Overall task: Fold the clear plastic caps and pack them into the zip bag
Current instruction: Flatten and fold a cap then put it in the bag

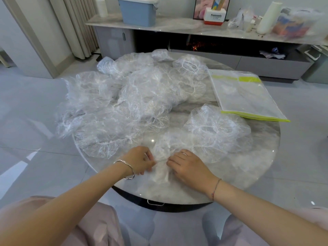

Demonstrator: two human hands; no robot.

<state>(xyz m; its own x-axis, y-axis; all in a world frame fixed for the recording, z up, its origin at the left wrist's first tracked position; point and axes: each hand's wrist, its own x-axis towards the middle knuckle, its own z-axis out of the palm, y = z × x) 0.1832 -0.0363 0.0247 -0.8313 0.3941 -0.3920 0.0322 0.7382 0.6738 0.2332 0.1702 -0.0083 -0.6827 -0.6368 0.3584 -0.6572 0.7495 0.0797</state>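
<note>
A round grey marble worktop (262, 162) carries a wide heap of crumpled clear plastic caps (124, 100), left and centre. A flat clear zip bag with lime-green edges (245, 96) lies far right. At the near edge, the left hand (140, 159) and right hand (188, 166) both pinch one cap (162, 167).

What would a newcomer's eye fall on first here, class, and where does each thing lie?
A heap of crinkled clear caps covers the left and middle of the round table. At its near edge, the left hand and right hand pinch one cap between them. A flat zip bag with green edges lies on the right.
</note>
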